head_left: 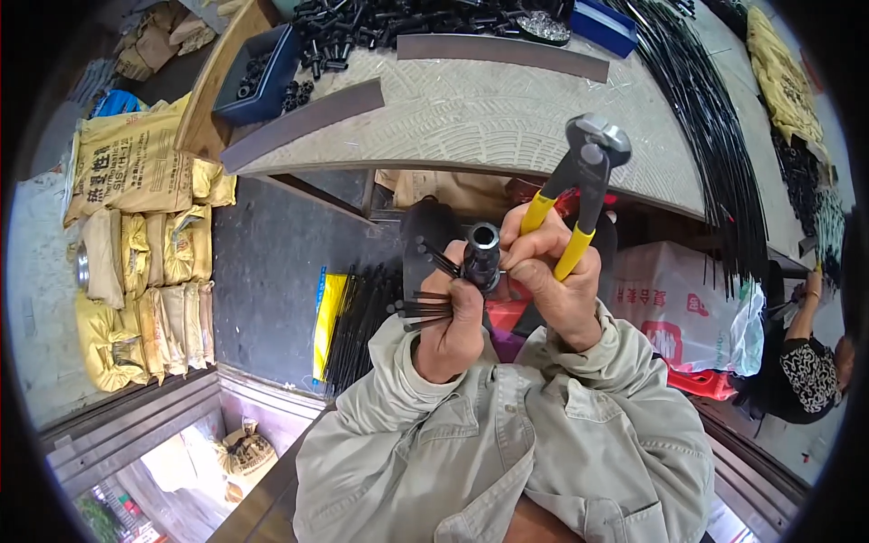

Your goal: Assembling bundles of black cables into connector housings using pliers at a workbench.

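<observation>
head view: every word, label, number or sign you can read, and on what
I won't copy the wording; print stands on:
Large yellow sack at left: bold dark characters, smaller lines.
White plastic bag: red characters, green marks.
Tan sack at lower left: dark print, too small to read.
Yellow sack at upper right: dark print, too blurred to read.
Yellow-handled black metal pincers, black tubular part: no readable print.

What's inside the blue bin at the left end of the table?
In the blue bin lies a heap of small black parts, some seemingly ring-shaped. The top ones cover whatever lies deeper, and the bin's bottom.
</observation>
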Tool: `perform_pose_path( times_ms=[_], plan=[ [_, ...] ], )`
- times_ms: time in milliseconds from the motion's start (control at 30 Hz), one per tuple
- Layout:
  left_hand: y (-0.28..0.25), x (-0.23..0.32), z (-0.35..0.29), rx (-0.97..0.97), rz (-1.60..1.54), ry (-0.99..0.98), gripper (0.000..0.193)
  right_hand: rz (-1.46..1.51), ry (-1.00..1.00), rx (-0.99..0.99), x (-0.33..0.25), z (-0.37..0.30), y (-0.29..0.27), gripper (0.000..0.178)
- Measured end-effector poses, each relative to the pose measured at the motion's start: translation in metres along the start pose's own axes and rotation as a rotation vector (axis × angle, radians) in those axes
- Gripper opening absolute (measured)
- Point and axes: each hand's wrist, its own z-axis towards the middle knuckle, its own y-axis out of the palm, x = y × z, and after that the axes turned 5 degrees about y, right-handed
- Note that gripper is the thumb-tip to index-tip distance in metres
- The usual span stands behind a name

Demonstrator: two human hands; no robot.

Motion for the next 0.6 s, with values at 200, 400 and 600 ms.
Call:
perform_pose_path(
  times_ms=[200, 400, 600],
  plan=[
    [0.008, 0.002, -0.006, -0.056, 0.058, 0.024, 0.043, 0.057, 0.028, 0.039, -0.004, -0.013, -0.002, 0.012],
    [0.009, 0.001, -0.007, -0.052, 0.084, 0.022, 0.044, 0.063, -0.001, 0.039, -0.007, -0.013, -0.003, 0.011],
    [0.015, 0.006, -0.006, -0.001, 0.072, 0.017, 0.045, -0.236, -0.037, 0.114, -0.012, -0.014, 0.001, 0.006]
  ],
)
